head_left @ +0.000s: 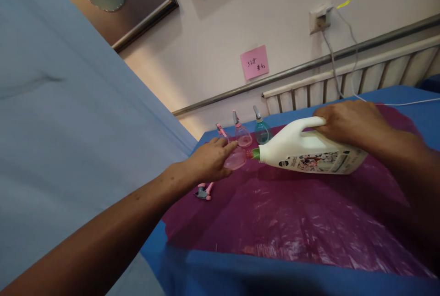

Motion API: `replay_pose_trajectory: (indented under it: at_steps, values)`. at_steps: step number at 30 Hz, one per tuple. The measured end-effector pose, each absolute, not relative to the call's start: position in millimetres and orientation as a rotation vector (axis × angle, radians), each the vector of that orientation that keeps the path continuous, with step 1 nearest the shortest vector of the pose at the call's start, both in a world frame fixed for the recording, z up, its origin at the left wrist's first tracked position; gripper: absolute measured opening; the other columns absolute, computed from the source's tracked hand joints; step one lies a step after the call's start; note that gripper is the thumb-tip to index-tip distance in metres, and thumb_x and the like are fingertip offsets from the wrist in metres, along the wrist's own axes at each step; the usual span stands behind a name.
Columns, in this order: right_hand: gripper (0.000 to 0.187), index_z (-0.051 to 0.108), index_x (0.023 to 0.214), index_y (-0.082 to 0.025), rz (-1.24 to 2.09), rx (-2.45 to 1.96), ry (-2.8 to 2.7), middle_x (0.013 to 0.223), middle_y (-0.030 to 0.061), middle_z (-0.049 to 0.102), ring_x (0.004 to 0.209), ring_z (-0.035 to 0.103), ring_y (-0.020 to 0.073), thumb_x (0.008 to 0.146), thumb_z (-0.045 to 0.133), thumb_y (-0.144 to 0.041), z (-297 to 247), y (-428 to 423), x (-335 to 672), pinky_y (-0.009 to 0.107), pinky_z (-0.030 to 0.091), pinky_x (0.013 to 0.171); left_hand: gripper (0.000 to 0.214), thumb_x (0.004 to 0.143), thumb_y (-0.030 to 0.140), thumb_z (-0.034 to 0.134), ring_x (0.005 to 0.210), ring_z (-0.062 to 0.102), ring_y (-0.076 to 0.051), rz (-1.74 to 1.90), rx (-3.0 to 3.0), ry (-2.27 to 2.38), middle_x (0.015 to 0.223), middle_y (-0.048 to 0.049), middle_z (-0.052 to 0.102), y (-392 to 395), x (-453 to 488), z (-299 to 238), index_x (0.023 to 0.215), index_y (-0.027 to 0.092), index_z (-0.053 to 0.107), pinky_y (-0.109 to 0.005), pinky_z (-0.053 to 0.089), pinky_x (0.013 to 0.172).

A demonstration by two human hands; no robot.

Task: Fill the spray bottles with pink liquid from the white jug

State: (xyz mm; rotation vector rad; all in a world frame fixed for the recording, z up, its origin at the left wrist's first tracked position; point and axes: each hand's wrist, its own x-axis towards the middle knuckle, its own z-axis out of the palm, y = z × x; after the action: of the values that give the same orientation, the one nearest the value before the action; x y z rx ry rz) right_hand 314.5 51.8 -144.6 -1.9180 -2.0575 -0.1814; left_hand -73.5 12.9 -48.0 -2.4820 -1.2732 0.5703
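My right hand (347,122) is closed round the handle of a large white detergent jug (292,151), which lies tipped almost level with its label facing me. The jug's green spout (255,153) meets the neck of a clear pink spray bottle (237,158), also tilted on its side. My left hand (213,158) grips that bottle's body from the left, thumb below and fingers above. Below my left hand, a pink and grey spray head (204,191) lies loose on the purple plastic sheet (275,213). Whether liquid is flowing cannot be made out.
Behind my hands stand a teal spray bottle (263,132), a pink one (243,135) and another pink one (222,132), partly hidden. A blue cloth (240,271) lies under the sheet. A light blue curtain (85,117) hangs left; a radiator (309,92) and cables run behind.
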Motion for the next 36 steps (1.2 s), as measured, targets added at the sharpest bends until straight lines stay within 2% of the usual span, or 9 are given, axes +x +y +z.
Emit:
replay_pose_trajectory:
  at_steps: [7, 21, 36]
  values:
    - [0.036, 0.083, 0.104, -0.035, -0.137, -2.064, -2.115, 0.092, 0.0113, 0.078, 0.074, 0.061, 0.0293, 0.098, 0.056, -0.058, -130, 44, 307, 0.041, 0.031, 0.068, 0.084, 0.09, 0.04, 0.077, 0.127, 0.069, -0.039, 0.541, -2.492, -1.217, 0.143, -0.0195, 0.072, 15, -77, -53, 0.168, 0.019, 0.051, -0.048, 0.06, 0.101]
    - [0.037, 0.082, 0.104, -0.036, -0.15, -2.055, -2.119, 0.093, 0.0107, 0.078, 0.074, 0.06, 0.029, 0.099, 0.054, -0.058, -132, 44, 309, 0.041, 0.03, 0.069, 0.087, 0.093, 0.039, 0.075, 0.134, 0.066, -0.04, 0.621, -2.455, -1.211, 0.15, -0.0218, 0.068, 17, -71, -49, 0.172, 0.018, 0.047, -0.048, 0.06, 0.104]
    - [0.035, 0.082, 0.102, -0.035, -0.139, -2.019, -2.087, 0.09, 0.0109, 0.077, 0.072, 0.057, 0.028, 0.096, 0.056, -0.058, -133, 43, 310, 0.041, 0.03, 0.069, 0.085, 0.091, 0.041, 0.078, 0.13, 0.066, -0.039, 0.636, -2.453, -1.201, 0.148, -0.0215, 0.069, 16, -66, -42, 0.169, 0.019, 0.049, -0.048, 0.06, 0.102]
